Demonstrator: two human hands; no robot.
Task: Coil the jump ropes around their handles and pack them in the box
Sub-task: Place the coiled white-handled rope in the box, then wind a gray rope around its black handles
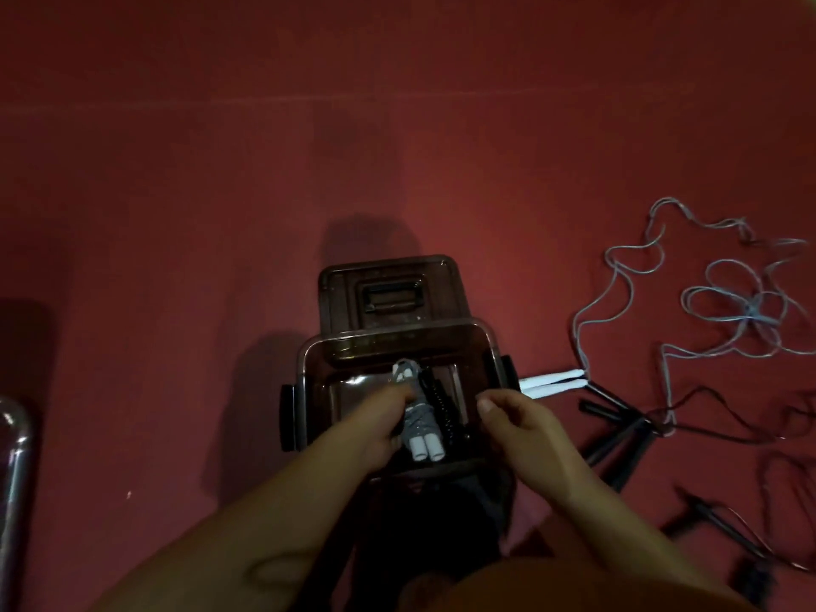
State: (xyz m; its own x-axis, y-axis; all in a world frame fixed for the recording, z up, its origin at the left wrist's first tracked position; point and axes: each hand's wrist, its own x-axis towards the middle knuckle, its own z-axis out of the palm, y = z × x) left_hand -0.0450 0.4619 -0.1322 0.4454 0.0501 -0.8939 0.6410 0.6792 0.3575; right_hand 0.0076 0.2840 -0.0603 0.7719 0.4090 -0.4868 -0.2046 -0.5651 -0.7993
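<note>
Grey cord wound tightly round two white handles forms the coiled jump rope (417, 419), which we see lying lengthwise inside the box (490, 346), its two blunt handle ends pointing toward the person. The box is a dark, translucent plastic container standing on the red floor (176, 214), with a clip on each side wall; its lid (388, 293), with a recessed handle, lies flat on the floor just behind it. Beside the grey bundle, toward the right wall, we make out a black coiled rope (441, 404), dim and hard to resolve.

Our left hand (375, 428) reaches into the box and grips the grey bundle from its left side, fingers curled against the wrapped cord. Our right hand (514, 424) hangs over the right rim with fingers loosely bent and the thumb raised; it grasps nothing that we can see.

To the right of the box, on the floor, an uncoiled grey rope (724, 298) sprawls in loose loops, its white handles (552, 384) lying together just beside the box wall. Nearer the person, black handles (618, 430) and thin black cord lie tangled.
</note>
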